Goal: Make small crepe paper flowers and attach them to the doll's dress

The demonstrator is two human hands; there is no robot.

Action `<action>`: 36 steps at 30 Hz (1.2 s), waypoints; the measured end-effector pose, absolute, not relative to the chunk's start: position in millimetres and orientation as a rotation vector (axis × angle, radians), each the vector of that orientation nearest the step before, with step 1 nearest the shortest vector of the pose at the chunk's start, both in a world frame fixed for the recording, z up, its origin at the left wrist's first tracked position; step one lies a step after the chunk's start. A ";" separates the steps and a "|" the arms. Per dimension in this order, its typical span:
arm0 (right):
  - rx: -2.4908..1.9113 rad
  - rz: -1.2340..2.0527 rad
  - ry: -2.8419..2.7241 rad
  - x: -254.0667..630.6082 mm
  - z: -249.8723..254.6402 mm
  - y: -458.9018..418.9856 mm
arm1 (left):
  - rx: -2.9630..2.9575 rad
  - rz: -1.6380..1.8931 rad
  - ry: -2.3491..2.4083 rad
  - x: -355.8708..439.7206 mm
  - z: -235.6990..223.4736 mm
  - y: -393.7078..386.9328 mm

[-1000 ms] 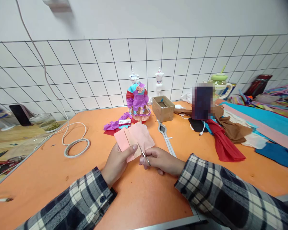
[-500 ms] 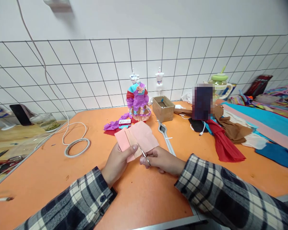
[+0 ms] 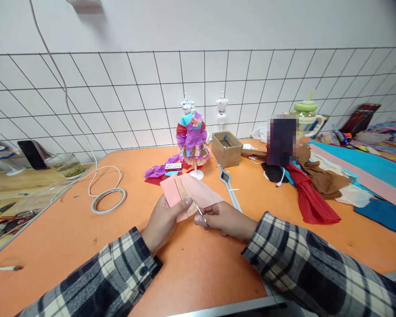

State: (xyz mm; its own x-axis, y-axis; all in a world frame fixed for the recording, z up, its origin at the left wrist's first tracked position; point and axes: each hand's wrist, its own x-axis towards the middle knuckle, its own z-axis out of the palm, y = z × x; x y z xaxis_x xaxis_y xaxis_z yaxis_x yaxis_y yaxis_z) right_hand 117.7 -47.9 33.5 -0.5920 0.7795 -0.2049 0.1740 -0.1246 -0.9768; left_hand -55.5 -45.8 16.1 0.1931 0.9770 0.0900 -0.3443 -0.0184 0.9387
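My left hand (image 3: 166,219) pinches a folded sheet of pink crepe paper (image 3: 170,193), thumb on top, fingers beneath. A pair of small scissors (image 3: 200,213) is in my right hand (image 3: 225,219), its silver blades lying at the paper near my left thumb. A loose flap of the pink paper spreads to the right, above my right hand. Behind the paper stands a small dress form wearing a purple, red and blue ruffled paper dress (image 3: 194,137). Purple crepe paper scraps (image 3: 154,171) and a small red-and-white box (image 3: 173,167) lie to its left.
A cardboard box (image 3: 227,152) and a bare white dress form (image 3: 222,108) stand at the back. A roll of tape (image 3: 108,201) sits on the orange table, left. Red (image 3: 312,198) and brown crepe paper, a green-lidded jug (image 3: 305,116) and a pixelated dark object are at right.
The pink paper's right flap has dropped lower and flattened, showing the dress form's white base behind it. Both hands keep their hold, and the view has shifted slightly.
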 end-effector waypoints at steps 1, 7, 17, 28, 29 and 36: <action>-1.070 1.758 -1.717 118.5 30.4 -46.7 | 1.079 1.243 0.779 -55.9 15.5 -45.6; -1.062 1.762 -1.783 122.7 17.4 -41.5 | 1.075 1.226 0.800 -58.4 11.9 -44.8; -1.048 1.769 -1.742 121.0 21.9 -42.6 | 1.056 1.264 0.770 -56.0 17.4 -47.3; -0.968 1.739 -1.808 124.3 18.8 -44.0 | 1.041 1.237 0.747 -56.9 14.2 -46.3; -0.980 1.733 -1.798 124.4 19.1 -44.5 | 1.041 1.225 0.745 -56.8 14.4 -46.5; -1.054 1.665 -1.734 120.1 23.1 -45.0 | 1.042 1.269 0.757 -55.2 16.3 -46.4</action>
